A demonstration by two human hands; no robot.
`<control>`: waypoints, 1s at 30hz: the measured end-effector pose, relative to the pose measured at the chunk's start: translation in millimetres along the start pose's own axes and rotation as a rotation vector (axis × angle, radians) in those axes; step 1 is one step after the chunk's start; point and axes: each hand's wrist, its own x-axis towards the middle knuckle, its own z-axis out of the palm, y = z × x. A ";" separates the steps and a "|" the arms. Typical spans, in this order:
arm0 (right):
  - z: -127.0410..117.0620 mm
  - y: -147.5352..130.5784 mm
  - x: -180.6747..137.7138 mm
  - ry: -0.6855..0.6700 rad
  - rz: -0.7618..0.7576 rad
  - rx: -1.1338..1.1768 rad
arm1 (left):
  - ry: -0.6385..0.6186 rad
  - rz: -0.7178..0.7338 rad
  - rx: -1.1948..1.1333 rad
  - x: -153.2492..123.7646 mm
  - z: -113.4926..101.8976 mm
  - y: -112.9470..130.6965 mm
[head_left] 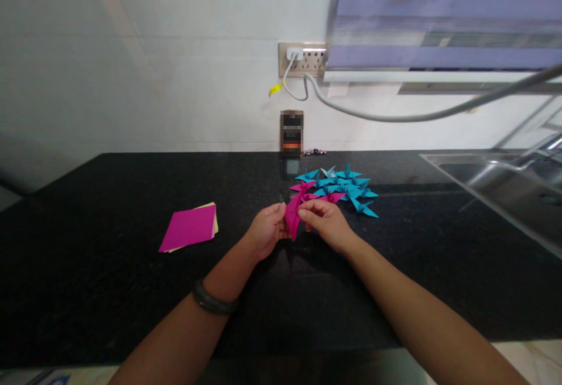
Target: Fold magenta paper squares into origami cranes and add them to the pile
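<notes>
Both hands hold a piece of folded magenta paper point(293, 216) above the dark counter. My left hand point(266, 230) grips its left edge, thumb on top. My right hand point(325, 221) pinches its right side between thumb and fingers. Just behind the hands lie a few magenta paper cranes point(332, 197), partly hidden by my right hand and the held paper. Past them spreads a cluster of several blue paper cranes point(346, 184), with a paler blue one point(328, 172) at the back.
A stack of square paper point(189, 228), magenta on top, lies left on the black counter point(109, 291). A phone point(292, 133) leans against the wall beside a beaded strand point(315, 152). A plugged cable point(381, 117) hangs across the right. A metal sink point(504, 198) is at far right.
</notes>
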 end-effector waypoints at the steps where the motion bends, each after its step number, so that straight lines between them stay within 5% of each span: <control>1: 0.1 -0.4 -0.2 -0.005 -0.001 -0.004 | 0.004 0.004 0.015 0.1 -0.1 -0.2; 30: 0.1 -4.3 -2.0 -0.025 -0.017 -0.037 | -0.002 -0.005 0.023 0.1 0.8 -0.9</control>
